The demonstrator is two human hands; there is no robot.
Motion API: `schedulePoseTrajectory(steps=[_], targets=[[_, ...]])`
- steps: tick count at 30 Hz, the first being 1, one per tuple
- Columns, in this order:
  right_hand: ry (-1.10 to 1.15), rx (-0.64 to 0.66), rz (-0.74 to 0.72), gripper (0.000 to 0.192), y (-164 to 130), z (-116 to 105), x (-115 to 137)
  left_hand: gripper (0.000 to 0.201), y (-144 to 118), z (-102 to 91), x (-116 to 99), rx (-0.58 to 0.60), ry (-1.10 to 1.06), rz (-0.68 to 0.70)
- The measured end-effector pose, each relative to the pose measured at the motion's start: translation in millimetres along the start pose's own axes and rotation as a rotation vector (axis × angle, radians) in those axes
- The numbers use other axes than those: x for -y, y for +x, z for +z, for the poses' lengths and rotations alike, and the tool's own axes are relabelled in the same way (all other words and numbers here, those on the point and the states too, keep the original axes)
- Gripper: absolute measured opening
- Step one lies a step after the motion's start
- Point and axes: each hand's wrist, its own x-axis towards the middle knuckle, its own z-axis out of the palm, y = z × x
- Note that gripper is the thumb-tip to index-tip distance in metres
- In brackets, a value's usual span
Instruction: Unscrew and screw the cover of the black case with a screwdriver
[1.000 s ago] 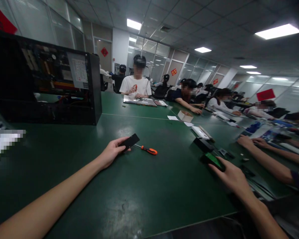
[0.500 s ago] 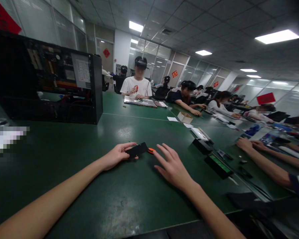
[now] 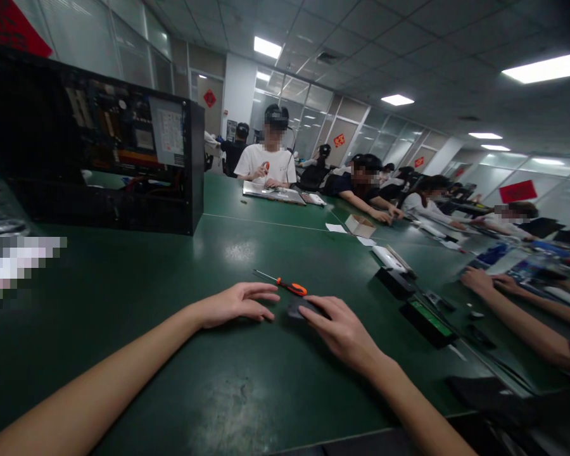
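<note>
- Right hand [image 3: 344,332] pinching the dark plate [image 3: 294,308], lower middle of the frame!
- Left hand [image 3: 235,306], just left of it, fingers loosely parted.
- Screwdriver [image 3: 294,289] (bright orange, that handle) lying on the table [image 3: 171,392], mid-frame, above the plate.

Computer case [image 3: 109,142]: black, open-sided, upright on the green surface [image 3: 218,253], at your left.
Worker [image 3: 280,166] opposite you: white T-shirt, red-orange tool [image 3: 265,167] in one hand above a flat panel [image 3: 273,193].
Carton [image 3: 356,229]: open-topped, white slips [image 3: 335,228] beside it, across the surface from you.
Red sign [image 3: 517,190]: far right, past other workers [image 3: 415,204].
Ceiling lights [image 3: 266,47]: lit, overhead.
</note>
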Motion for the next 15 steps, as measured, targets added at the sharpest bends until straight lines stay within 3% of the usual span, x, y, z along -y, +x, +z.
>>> schedulePoseTrajectory(steps=[5,8,11,15], targets=[[-0.244,-0.214,0.514,0.036,-96,-57,-69,0.051,2,-0.7,0,-0.056,0.08,0.052],[-0.423,-0.26,0.755,0.049,-148,-77,-113,0.044,4,-2.8,3,-0.052,0.116,0.066],[-0.383,-0.211,0.936,0.058,-178,-75,-137,0.039,4,-2.6,3,-0.054,0.136,0.07],[-0.268,-0.222,1.061,0.059,-191,-58,-140,0.037,3,0.4,0,-0.075,0.143,0.065]])
